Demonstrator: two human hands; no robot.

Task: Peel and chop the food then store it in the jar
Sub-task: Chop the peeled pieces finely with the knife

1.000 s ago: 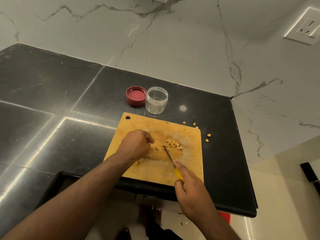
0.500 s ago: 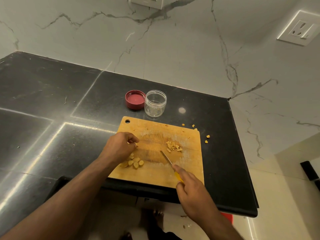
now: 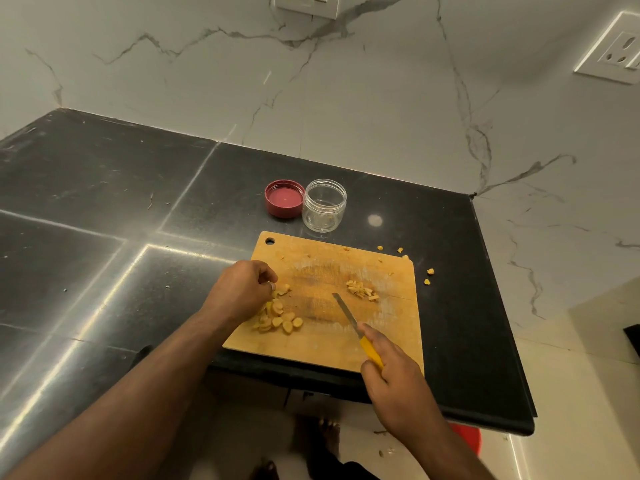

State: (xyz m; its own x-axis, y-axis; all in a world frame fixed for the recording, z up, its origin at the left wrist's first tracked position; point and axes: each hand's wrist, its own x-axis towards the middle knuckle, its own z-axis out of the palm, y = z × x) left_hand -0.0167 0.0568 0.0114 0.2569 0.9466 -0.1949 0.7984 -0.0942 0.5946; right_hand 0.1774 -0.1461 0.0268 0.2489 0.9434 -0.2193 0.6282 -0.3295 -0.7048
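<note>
A home kitchen: a dark stone countertop meets a marble-veined wall with a power socket, and a wooden chopping board lies out.

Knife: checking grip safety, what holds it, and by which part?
The right hand grips the knife by its yellow handle; the blade is bare.

Red lid, yellow knife handle, blk counter.
</note>
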